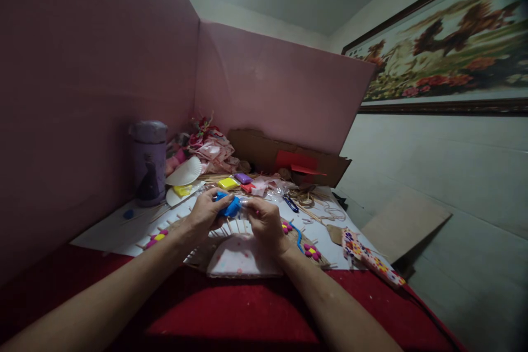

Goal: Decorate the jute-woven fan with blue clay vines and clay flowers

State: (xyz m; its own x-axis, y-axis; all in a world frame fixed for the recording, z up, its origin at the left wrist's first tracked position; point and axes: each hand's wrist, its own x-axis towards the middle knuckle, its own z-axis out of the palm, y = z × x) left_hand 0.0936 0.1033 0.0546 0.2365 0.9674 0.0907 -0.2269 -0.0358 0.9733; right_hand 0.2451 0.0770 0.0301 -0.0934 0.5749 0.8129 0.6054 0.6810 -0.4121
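Observation:
My left hand [207, 210] is closed around a lump of blue clay [229, 207], held above the table. My right hand [264, 220] pinches the clear plastic wrap at the clay's right end. Under both hands lies a half-round paper-plate craft [241, 259] with wooden sticks radiating from it and small clay flowers [312, 251] around its edge.
Yellow [228, 182], purple [243, 178] and red clay blocks lie further back, with paper plates [184, 171] and a purple bottle [148, 162] at the left. A cardboard box [289, 158] stands behind. Pink boards wall in the red table [231, 313]. A decorated strip [371, 257] lies at the right.

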